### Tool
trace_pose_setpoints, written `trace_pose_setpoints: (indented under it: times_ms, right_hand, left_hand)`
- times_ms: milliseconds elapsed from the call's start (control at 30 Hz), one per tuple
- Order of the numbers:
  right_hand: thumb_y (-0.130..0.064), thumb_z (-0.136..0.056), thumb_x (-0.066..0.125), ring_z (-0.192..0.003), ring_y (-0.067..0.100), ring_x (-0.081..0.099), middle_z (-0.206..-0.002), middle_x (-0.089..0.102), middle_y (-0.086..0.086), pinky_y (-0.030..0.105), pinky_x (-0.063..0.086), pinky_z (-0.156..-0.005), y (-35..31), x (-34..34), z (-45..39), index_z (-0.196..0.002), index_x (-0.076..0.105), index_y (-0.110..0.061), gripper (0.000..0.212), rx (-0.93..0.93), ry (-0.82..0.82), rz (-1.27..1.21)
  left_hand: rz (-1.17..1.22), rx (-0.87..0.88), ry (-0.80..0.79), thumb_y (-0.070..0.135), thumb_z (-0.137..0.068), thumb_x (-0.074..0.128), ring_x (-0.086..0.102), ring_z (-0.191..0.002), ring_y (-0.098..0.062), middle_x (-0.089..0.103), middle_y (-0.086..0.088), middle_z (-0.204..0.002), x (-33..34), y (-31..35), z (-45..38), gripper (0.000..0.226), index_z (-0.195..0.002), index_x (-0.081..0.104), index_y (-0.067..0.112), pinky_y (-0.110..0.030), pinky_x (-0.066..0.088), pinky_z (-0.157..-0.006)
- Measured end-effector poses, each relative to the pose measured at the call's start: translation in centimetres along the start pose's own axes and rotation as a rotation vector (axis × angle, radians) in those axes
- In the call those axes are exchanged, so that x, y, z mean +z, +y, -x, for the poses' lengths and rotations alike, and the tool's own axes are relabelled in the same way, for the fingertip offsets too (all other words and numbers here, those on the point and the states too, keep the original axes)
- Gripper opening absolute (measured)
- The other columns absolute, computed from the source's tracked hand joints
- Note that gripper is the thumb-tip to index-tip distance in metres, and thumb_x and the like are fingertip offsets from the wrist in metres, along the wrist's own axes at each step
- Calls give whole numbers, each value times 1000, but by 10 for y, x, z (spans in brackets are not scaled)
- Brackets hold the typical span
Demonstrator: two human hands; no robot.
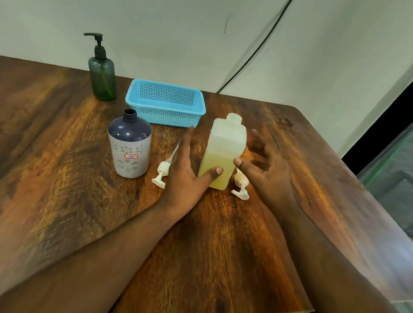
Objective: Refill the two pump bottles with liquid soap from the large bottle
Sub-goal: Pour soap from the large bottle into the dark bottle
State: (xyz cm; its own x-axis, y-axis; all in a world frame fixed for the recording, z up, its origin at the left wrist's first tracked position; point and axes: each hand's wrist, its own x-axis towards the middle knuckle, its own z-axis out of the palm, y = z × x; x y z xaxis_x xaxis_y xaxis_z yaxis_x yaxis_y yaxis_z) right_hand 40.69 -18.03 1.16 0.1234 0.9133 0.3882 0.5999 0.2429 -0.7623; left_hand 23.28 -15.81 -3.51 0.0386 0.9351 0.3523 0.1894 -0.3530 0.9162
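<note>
Yellowish soap filled the lower half of the translucent square bottle [222, 155], which stood upright and uncapped on the wooden table [43, 162], and both hands were at it. The left hand [188, 172] lay along the bottle's left side, fingers straight, thumb pressed across the front low down. The right hand [263, 168] was spread loose at the bottle's right side, thumb tip just reaching its front edge, fingers blurred and apart; neither hand was wrapped round it.

Room to move: beyond the hands sat a blue mesh basket [165, 104], close behind the bottle's neck. Right of the right hand the tabletop ran bare to its rounded far corner and right edge. Toward the person, a wide stretch of bare wood lay under both forearms, down to the near edge.

Writing: left of the left hand stood a purple-and-white bottle [128, 144], neck open, with a small red-framed sticker reading what looked like "55". No other label could be read.

The count: three bottles in all, the third a green pump bottle [102, 76] with its black pump on, far left by the wall. Two white pump heads lay loose on the table, one [164, 170] just left of the left hand, one [241, 185] beneath the right hand. One basket.
</note>
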Motion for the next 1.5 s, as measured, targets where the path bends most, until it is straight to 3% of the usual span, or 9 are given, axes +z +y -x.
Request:
trace_pose_setpoints:
  times_ms: [200,367,467,700,867,1033,1167,1267,1500]
  right_hand:
    - [-58,-59,77,-128,17,45,-146,41,-4,42,48,-98,-5,28,-1,-142,23,-36,102,173,-74,-84]
    - [-40,-63,82,-126,17,47,-144,43,-4,41,48,-98,-7,43,-2,-142,18,-40,102,193,-14,-210]
    - [-38,-64,82,-126,18,47,-144,43,-2,41,49,-97,-8,48,-4,-144,20,-36,101,202,19,-193]
    - [-25,-68,81,-99,-8,54,-120,52,-19,10,46,-72,-27,56,-16,-135,40,-33,78,89,-5,-217]
    - [-27,-72,78,-90,-19,53,-108,53,-25,4,45,-62,-47,61,-31,-126,48,-29,62,15,-101,-185]
    - [-37,-65,83,-107,7,54,-125,53,-11,22,51,-77,-55,61,-48,-135,41,-31,81,-65,-204,-33]
    - [-36,-66,83,-107,4,52,-131,49,-12,10,49,-67,-65,57,-60,-137,38,-36,84,-152,-268,47]
    - [-38,-69,80,-108,5,51,-133,48,-10,-1,43,-65,-69,56,-67,-138,38,-35,80,-193,-339,128]
    - [-36,-71,79,-116,6,41,-142,38,-9,-7,36,-70,-75,56,-71,-137,36,-37,79,-257,-400,266]
  left_hand:
    - [-130,297,230,20,-90,68,59,-101,-5,61,5,-110,-39,22,5,29,-119,63,17,-22,55,-83]
    - [-308,449,433,23,-92,65,58,-96,-19,56,4,-103,-78,19,8,20,-109,65,13,-34,53,-80]
    - [-350,362,511,37,-87,65,47,-114,-16,54,-9,-120,-111,10,4,40,-121,58,18,-22,42,-94]
    - [-60,-40,139,53,-66,82,48,-129,-14,39,7,-148,-147,-34,-15,88,-140,34,45,-43,51,-99]
    - [42,-26,24,34,-70,80,57,-111,8,53,29,-125,-147,-33,-21,85,-144,39,38,-20,53,-86]
    - [97,-11,-49,19,-79,78,56,-113,9,53,37,-125,-151,-32,-22,79,-144,38,38,-19,54,-88]
    - [64,32,-43,38,-71,82,48,-124,4,37,42,-135,-147,-36,-24,84,-140,34,39,-16,49,-92]
    - [-54,67,6,48,-63,86,32,-139,-5,18,21,-154,-144,-42,-28,87,-136,38,41,-21,41,-103]
    - [62,44,-18,19,-71,85,51,-114,13,49,26,-129,-145,-37,-28,80,-137,43,35,-9,48,-89]
